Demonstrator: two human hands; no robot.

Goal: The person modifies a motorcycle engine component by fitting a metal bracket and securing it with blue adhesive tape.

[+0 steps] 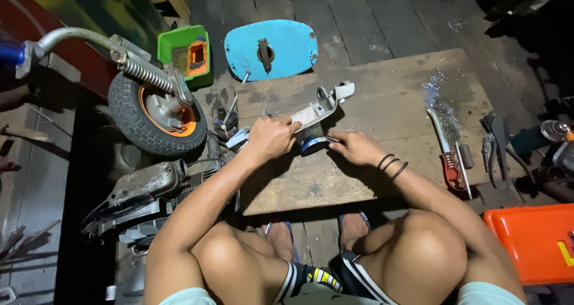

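- Landmark: board (382,107), a worn wooden sheet flat on the plank floor, in front of the squatting person's knees.
- Bracket (320,110): pale grey metal part with a tube end, lying on the board's near-left area, tube end pointing away from the person.
- Left hand (270,137): over the board's left edge, fingers (286,125) curled and pressed on the bracket's near end, holding it down.
- Right hand (356,148): on the board just right of the bracket, fingers pressed together, pinching a small dark tool (330,139); tip at the bracket's underside. Cannot tell what kind of tool.
- Blue bit (311,145) shows under the bracket, between the two hands.
- Black bands (391,164) on the right wrist.
- Blue cover (272,48): flat panel on the floor, touching the board's far-left edge.
- Green tub (185,54): left of the cover, beyond the board.
- Wheel (156,116): small tyre with orange hub and spring fork, left of the board.
- Hacksaw (451,155): red handle, on the board's right edge; metal filings above it.
- Orange box (532,239): off the board's near-right corner.
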